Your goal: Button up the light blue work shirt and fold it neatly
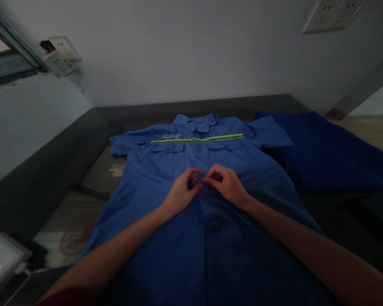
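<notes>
A blue short-sleeved work shirt point(166, 195) lies spread out, front up, with its collar at the far end. A yellow-green stripe crosses its chest under the letters NJPC, above two flapped pockets. At the middle of the button placket point(200, 255), my left hand point(187, 185) has its thumb and index finger curled around the shirt's edge. My right hand point(225, 182) meets it there, thumb and index finger pinched on the placket. Whatever button is between the fingertips is too small and covered to make out. Below the hands the front edges lie close together.
Dark blue folded cloth point(334, 148) lies to the right, partly under the sleeve. A white device with a cable point(5, 265) sits at the lower left, near a clear plastic bag point(73, 229). Sockets point(333, 15) are on the wall behind the dark table point(115, 112).
</notes>
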The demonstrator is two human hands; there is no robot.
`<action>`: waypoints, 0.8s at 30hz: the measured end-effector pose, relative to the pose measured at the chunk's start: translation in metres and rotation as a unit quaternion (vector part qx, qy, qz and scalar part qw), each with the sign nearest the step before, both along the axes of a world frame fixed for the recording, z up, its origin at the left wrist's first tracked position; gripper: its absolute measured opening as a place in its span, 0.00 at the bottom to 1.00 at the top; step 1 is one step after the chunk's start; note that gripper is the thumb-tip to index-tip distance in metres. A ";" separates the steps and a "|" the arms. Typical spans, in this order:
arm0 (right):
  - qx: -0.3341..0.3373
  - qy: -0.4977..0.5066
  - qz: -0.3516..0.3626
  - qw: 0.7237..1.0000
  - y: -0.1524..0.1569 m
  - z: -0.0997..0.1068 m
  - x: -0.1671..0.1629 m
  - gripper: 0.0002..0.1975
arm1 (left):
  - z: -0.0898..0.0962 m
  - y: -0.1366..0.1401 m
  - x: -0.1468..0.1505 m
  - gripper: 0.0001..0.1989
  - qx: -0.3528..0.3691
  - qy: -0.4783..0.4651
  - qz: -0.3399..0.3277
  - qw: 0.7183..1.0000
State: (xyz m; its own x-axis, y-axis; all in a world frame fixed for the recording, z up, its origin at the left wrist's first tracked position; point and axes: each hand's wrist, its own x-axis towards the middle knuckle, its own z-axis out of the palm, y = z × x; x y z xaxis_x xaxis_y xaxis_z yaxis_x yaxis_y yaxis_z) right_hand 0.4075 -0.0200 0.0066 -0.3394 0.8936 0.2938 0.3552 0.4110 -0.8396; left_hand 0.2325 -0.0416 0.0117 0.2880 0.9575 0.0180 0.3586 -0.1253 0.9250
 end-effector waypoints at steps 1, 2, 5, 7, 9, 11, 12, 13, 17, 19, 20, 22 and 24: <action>0.002 -0.005 -0.001 1.000 0.000 -0.001 0.000 0.10 | -0.001 0.001 0.000 0.15 -0.002 0.001 -0.003 1.000; 0.003 -0.011 -0.002 1.000 0.001 -0.002 -0.001 0.09 | -0.003 0.001 0.000 0.14 -0.003 0.003 -0.004 1.000; -0.001 -0.027 -0.002 1.000 0.002 -0.005 -0.001 0.08 | -0.006 0.001 0.002 0.15 0.000 0.020 -0.003 1.000; -0.009 -0.031 0.000 0.999 0.003 -0.007 -0.001 0.07 | -0.006 0.000 0.003 0.16 0.003 0.037 -0.003 0.999; -0.020 -0.033 0.004 0.999 0.004 -0.009 0.000 0.06 | -0.006 -0.001 0.004 0.16 0.007 0.053 -0.001 0.999; -0.031 -0.033 0.006 0.999 0.005 -0.010 0.001 0.06 | -0.006 -0.002 0.004 0.16 0.012 0.061 -0.001 0.998; -0.034 -0.032 0.008 0.999 0.005 -0.010 0.001 0.06 | -0.007 -0.002 0.004 0.16 0.013 0.061 -0.002 0.998; -0.035 -0.032 0.012 0.999 0.006 -0.010 0.002 0.05 | -0.007 -0.002 0.004 0.15 0.012 0.057 -0.004 0.998; -0.021 -0.034 0.033 0.999 0.004 -0.008 0.003 0.05 | -0.012 0.002 0.001 0.13 -0.016 0.029 -0.017 0.999; -0.007 -0.036 0.038 0.999 0.003 -0.007 0.004 0.04 | -0.013 0.004 -0.001 0.13 -0.027 0.027 -0.028 0.999; 0.000 -0.036 0.041 0.999 0.003 -0.007 0.004 0.04 | -0.013 0.006 -0.002 0.13 -0.029 0.032 -0.034 0.998; 0.009 -0.033 0.052 0.998 0.003 -0.008 0.005 0.05 | -0.013 0.008 -0.005 0.12 -0.028 0.047 -0.046 0.997; 0.010 -0.027 0.068 0.997 0.003 -0.009 0.007 0.06 | -0.011 0.009 -0.007 0.12 -0.016 0.063 -0.047 0.997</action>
State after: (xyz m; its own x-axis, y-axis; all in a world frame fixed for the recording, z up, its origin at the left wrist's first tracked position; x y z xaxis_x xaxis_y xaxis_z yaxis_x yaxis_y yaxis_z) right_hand 0.4146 -0.0165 -0.0021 -0.4732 0.8319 0.2900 0.3389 0.4757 -0.8117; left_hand 0.2256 -0.0331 0.0007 0.3748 0.9255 -0.0550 0.4607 -0.1345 0.8773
